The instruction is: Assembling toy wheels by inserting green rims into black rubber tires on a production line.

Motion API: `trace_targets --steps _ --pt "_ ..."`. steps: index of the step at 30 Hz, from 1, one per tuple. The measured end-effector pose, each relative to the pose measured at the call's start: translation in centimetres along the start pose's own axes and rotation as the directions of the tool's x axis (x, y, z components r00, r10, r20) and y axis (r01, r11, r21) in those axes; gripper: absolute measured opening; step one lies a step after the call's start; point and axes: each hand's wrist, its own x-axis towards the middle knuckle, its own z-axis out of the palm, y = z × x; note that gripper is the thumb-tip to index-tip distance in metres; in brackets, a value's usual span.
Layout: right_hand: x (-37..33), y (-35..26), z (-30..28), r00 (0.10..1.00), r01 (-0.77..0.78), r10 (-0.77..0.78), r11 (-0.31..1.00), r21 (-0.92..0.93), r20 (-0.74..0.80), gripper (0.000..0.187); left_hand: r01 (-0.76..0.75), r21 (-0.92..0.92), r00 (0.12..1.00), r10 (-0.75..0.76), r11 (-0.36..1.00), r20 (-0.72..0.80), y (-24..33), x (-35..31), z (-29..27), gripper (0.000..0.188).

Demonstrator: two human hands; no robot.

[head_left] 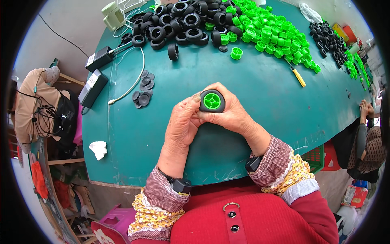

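Between my two hands, above the near middle of the table, is a small toy wheel (212, 101): a black tyre around a green spoked rim, its face turned up to me. My left hand (185, 116) is closed, thumb and fingers pressed on the tyre's left side. My right hand (229, 106) wraps the tyre from the right, thumb along the lower edge and fingers over the top. Beyond them lie a heap of black tyres (191, 21) and a heap of green rims (280, 35). One tyre (173, 52) and one green rim (236, 53) lie apart from the heaps.
On the green table (154, 150) are several black discs (144, 87), a white cable (140, 71), two black power boxes (92, 88), a crumpled white tissue (98, 149) and a yellow-handled screwdriver (300, 77). Another person's hands (366, 109) are at the right edge, near more tyres and rims.
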Motion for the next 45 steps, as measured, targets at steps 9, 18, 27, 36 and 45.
trace_targets --steps 9,18,27,36,45 --pt "-0.1 -0.3 0.7 0.987 0.062 -0.091 0.975 -0.211 -0.132 0.062 -0.053 0.008 0.993 0.054 0.999 -0.101 -0.4 0.4 -1.1 0.029" --pt "0.0 -0.2 -0.5 0.980 0.191 -0.201 0.937 -0.293 -0.004 0.049 -0.047 0.072 0.985 0.058 0.996 -0.162 -0.5 0.2 0.0 0.030" --pt "0.2 -0.4 -0.9 0.992 0.122 -0.111 0.968 -0.221 0.061 0.039 -0.038 0.255 0.973 0.094 0.966 -0.210 -0.3 0.0 0.0 0.026" --pt "-0.4 0.2 -0.9 0.998 0.069 -0.065 0.979 -0.192 0.027 0.043 -0.010 0.232 0.991 0.042 0.973 -0.131 -0.4 -0.1 -0.4 0.027" --pt "-1.1 -0.5 -1.4 0.997 0.064 -0.071 0.975 -0.214 -0.025 0.061 -0.057 0.268 0.989 0.091 0.962 -0.116 -0.3 -0.2 0.4 0.030"
